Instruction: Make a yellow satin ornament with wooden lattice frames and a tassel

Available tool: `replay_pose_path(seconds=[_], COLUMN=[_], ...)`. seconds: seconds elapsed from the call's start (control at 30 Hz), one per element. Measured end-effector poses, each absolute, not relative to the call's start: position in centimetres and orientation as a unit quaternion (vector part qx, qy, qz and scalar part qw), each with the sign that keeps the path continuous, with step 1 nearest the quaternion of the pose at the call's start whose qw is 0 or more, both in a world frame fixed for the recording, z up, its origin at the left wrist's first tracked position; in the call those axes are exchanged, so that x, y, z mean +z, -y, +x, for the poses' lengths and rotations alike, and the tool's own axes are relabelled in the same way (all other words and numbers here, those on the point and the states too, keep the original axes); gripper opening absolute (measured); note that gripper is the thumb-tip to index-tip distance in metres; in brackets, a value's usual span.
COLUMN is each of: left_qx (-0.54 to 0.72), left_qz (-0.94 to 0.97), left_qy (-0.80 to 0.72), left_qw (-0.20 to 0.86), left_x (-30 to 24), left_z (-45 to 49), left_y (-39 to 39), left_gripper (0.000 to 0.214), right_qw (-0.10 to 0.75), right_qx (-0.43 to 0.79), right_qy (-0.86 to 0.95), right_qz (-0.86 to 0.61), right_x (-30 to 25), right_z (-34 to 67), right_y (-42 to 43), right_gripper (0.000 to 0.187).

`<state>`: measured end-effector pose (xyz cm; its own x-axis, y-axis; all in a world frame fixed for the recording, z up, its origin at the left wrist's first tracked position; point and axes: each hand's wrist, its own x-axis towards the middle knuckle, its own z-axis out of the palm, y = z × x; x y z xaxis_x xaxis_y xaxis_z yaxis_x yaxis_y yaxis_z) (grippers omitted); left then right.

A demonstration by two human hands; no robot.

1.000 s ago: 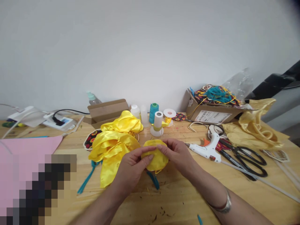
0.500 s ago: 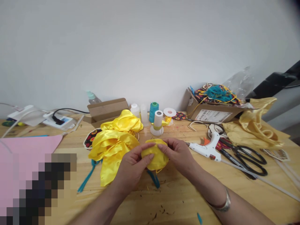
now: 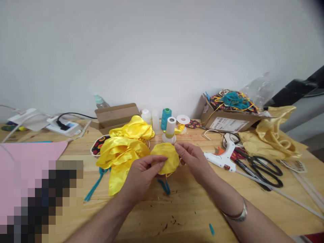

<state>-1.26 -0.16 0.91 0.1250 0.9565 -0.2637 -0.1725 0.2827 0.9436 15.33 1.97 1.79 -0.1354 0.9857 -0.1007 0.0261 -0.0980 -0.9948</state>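
A round yellow fabric disc (image 3: 169,162) is held up over the middle of the table. My left hand (image 3: 145,172) pinches its left side, thumb on the front face. At the upper right edge, my right hand (image 3: 189,158) has its thumb and fingertips closed on the rim. A loop of teal cord (image 3: 164,186) and a thin yellow thread show just below the disc; where they attach is hidden. Beside my left hand lies a heap of shiny yellow satin (image 3: 124,152), with teal cord (image 3: 95,187) sticking out under it.
Behind the disc stand a white spool (image 3: 171,126), a teal thread cone (image 3: 166,118) and white bottles. To the right lie a glue gun (image 3: 224,157), black scissors (image 3: 268,172), gold fabric (image 3: 273,138) and a filled cardboard box (image 3: 227,121). Pink sheet (image 3: 32,152) covers the left.
The disc has been turned flatter toward me and shows a smoother round face. My right thumb has slid from its front to the upper right edge. The view has shifted slightly.
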Motion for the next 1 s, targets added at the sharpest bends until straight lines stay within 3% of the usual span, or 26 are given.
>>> replay_pose_path(seconds=[0.13, 0.3, 0.5, 0.73, 0.87, 1.0], left_qx=[0.486, 0.496, 0.506, 0.506, 0.525, 0.549], left_qz=[0.368, 0.371, 0.421, 0.365, 0.361, 0.361], left_qy=[-0.477, -0.483, -0.434, -0.393, -0.419, -0.446], left_qw=[0.633, 0.619, 0.615, 0.676, 0.647, 0.608], left_x=[1.0, 2.8, 5.1, 3.6, 3.0, 2.6], left_z=[-1.7, -2.0, -1.3, 0.0, -0.2, -0.8], left_y=[-0.2, -0.2, -0.4, -0.8, -0.9, -0.9], left_gripper=[0.02, 0.026, 0.025, 0.027, 0.027, 0.027], right_qw=[0.414, 0.369, 0.417, 0.439, 0.463, 0.503], right_qx=[0.549, 0.628, 0.658, 0.642, 0.534, 0.379], right_qy=[0.522, 0.49, 0.448, 0.438, 0.492, 0.577], right_qz=[-0.504, -0.478, -0.438, -0.451, -0.509, -0.52], right_x=[2.8, 4.3, 5.1, 4.0, 4.2, 3.9], right_z=[15.6, 15.0, 15.0, 15.8, 15.9, 15.4], right_y=[-2.0, -1.7, -2.4, -3.2, -2.7, -1.4], right_gripper=[0.037, 0.038, 0.03, 0.033, 0.035, 0.02])
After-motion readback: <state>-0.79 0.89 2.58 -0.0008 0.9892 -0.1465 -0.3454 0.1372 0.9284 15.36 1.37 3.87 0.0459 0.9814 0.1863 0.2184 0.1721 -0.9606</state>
